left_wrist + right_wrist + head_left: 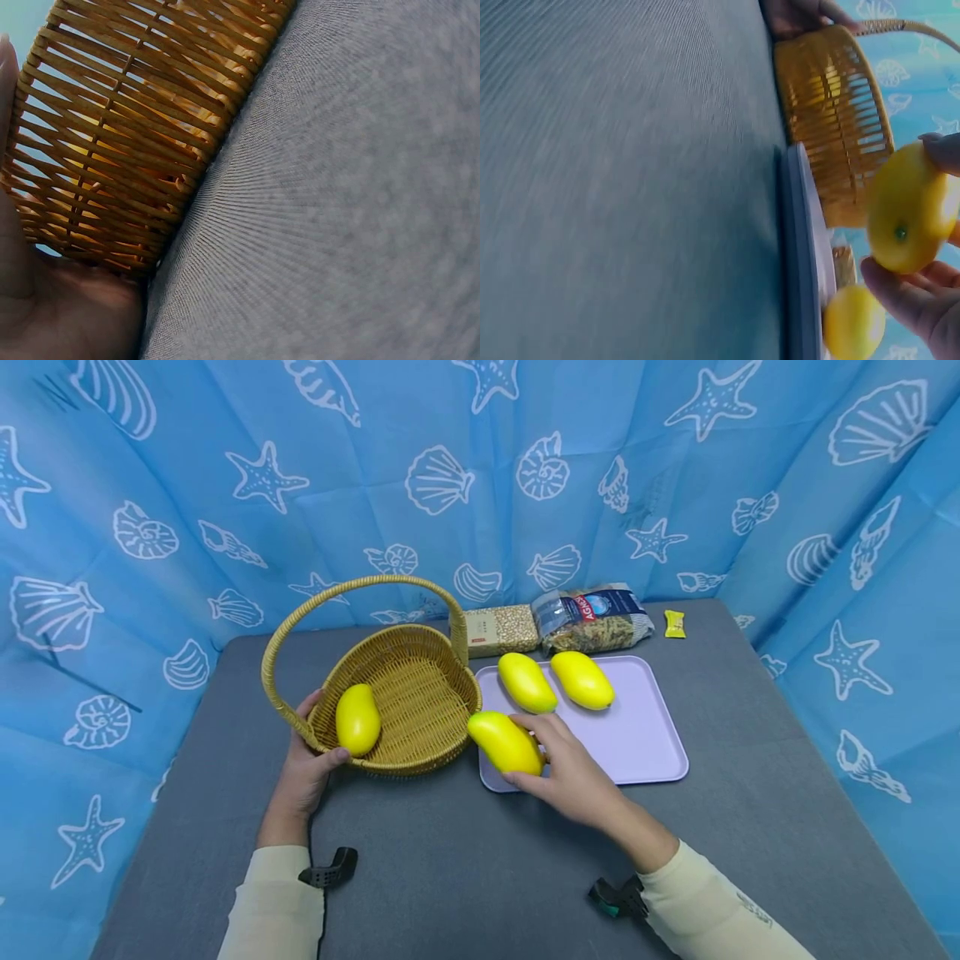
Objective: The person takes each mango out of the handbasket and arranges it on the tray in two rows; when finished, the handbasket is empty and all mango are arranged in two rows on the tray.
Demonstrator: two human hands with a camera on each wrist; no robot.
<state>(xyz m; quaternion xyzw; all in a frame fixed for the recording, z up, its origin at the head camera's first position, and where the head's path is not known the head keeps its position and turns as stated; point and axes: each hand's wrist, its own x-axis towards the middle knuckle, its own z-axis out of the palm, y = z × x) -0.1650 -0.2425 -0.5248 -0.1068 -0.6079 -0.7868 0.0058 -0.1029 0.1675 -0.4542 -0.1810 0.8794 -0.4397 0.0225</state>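
Note:
My right hand (566, 768) grips a yellow mango (507, 743) between thumb and fingers, above the left edge of the lilac tray (645, 743). In the right wrist view this mango (907, 210) is raised over the tray's level, beside the basket. With my left hand (306, 772) I hold the left side of a wicker basket (420, 710), thumb over its rim and fingers behind its wall. One mango (357, 720) lies inside the basket at the left. Two more mangoes, one left (527, 682) and one right (582, 680), lie at the back of the tray.
Behind the tray stand a pack of beans or grains (512, 630) and a clear bag with a dark blue label (592, 617). A small yellow packet (674, 624) lies at the back right. The basket's tall handle (360, 583) arches above it. A blue shell-print curtain (450, 527) surrounds the grey table (450, 877).

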